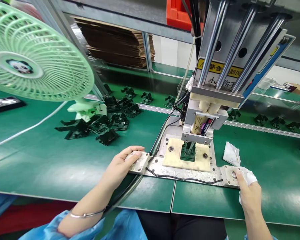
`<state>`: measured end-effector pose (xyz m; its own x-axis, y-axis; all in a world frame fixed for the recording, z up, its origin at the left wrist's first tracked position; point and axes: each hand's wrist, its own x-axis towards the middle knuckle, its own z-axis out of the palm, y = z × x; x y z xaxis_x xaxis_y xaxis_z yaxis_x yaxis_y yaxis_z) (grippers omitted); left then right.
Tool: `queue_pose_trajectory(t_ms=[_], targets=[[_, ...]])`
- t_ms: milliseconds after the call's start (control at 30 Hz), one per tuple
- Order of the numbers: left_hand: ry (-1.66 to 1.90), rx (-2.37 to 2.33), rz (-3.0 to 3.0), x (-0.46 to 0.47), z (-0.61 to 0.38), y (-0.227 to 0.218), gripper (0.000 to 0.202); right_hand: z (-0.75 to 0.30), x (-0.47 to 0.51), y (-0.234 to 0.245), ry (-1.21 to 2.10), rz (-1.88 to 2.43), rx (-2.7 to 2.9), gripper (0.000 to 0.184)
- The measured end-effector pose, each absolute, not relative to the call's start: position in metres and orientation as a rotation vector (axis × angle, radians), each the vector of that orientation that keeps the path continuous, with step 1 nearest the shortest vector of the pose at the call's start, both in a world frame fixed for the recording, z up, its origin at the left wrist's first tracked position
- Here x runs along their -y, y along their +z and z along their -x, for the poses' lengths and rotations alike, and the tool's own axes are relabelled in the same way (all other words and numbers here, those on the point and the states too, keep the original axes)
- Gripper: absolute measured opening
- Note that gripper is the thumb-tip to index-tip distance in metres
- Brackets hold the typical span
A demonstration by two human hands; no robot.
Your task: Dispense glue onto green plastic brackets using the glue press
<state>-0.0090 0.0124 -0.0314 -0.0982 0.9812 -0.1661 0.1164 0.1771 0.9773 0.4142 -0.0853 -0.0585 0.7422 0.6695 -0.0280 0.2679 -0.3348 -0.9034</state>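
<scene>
My left hand (121,165) is at the left push-button box (140,163), thumb across its top and fingers around the far side. My right hand (250,195) holds a crumpled white wipe (249,176) while its thumb rests at the round button of the right push-button box (230,175). Between the hands stands a press (211,86), its head lowered over a cream fixture plate (171,159). A black plastic part (188,154) sits in the middle of that plate, under the tool tip; the exact contact is hard to see.
A pile of black plastic parts (100,128) lies left of the press, beside a green fan (40,60). More black parts (277,121) line the back strip. A folded white wipe (231,153) lies at right. Black cables (162,133) run along the press base.
</scene>
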Motion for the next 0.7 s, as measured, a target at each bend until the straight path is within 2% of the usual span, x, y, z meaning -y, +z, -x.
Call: queue_pose_trajectory(t_ms=[700], targets=[[1.087,-1.492,-1.181,-0.012,0.006,-0.027,0.058,-0.424,0.086,-0.069,0.528,1.915,0.705,0.068]])
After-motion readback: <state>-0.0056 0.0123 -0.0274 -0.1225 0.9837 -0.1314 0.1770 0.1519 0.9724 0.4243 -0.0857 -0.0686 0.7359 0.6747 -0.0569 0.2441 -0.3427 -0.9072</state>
